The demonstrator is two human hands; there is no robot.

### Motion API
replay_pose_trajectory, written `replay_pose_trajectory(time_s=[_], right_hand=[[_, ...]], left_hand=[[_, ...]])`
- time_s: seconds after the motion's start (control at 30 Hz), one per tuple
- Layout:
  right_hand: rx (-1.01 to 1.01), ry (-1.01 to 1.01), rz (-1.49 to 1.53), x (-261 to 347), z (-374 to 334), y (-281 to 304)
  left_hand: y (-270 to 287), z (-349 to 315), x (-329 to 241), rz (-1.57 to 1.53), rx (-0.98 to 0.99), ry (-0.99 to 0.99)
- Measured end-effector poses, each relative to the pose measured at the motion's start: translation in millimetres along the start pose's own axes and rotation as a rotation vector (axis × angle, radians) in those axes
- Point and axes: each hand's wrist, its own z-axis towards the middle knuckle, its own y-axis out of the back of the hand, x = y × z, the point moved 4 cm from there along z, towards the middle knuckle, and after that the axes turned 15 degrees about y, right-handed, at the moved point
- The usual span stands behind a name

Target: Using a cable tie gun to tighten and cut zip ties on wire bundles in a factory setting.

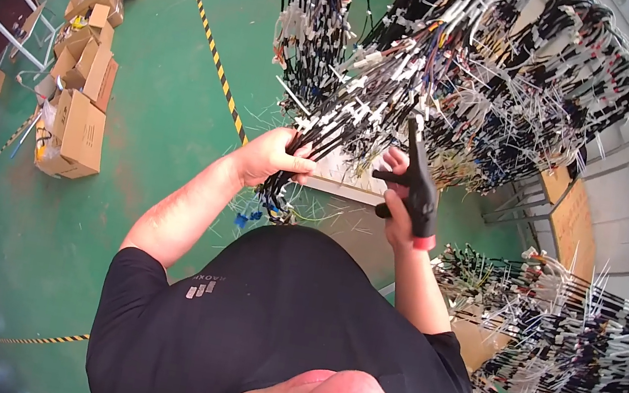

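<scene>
My left hand is closed round the near end of a thick bundle of black cables with white ties and tags along it. The bundle runs up and to the right into a hanging mass of wiring. Below my left fist, loose ends with blue connectors hang down. My right hand grips a black pistol-shaped cable tie gun with a red end. Its nose points up to the white-tagged wires on the bundle's right side. Whether the nose touches a tie is too small to tell.
More cable harnesses hang at the upper right, and another pile lies at the lower right. A wooden board stands between them. Cardboard boxes line the left, beyond a yellow-black floor stripe. Cut tie ends litter the green floor.
</scene>
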Motion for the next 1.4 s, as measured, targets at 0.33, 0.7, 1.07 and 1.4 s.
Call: replay_pose_trajectory(time_s=[0.33,0.7,1.07,1.4], right_hand=[[0.145,0.080,0.364,-11.1,65.6,-5.8],[0.275,-0.175,0.275,41.2,67.1,31.9],[0.209,-0.139,-0.326,-15.3,29.4,57.7],[0.170,-0.022,0.111,-37.9,25.9,25.9]], left_hand=[[-15.9,0.1,-0.9,-0.032,0.054,0.112],[-3.1,-14.2,-13.0,-0.122,-0.147,-0.062],[-18.5,-32.0,-31.9,-0.388,0.103,-0.059],[-28.9,-30.2,-27.4,0.037,-0.562,-0.288]])
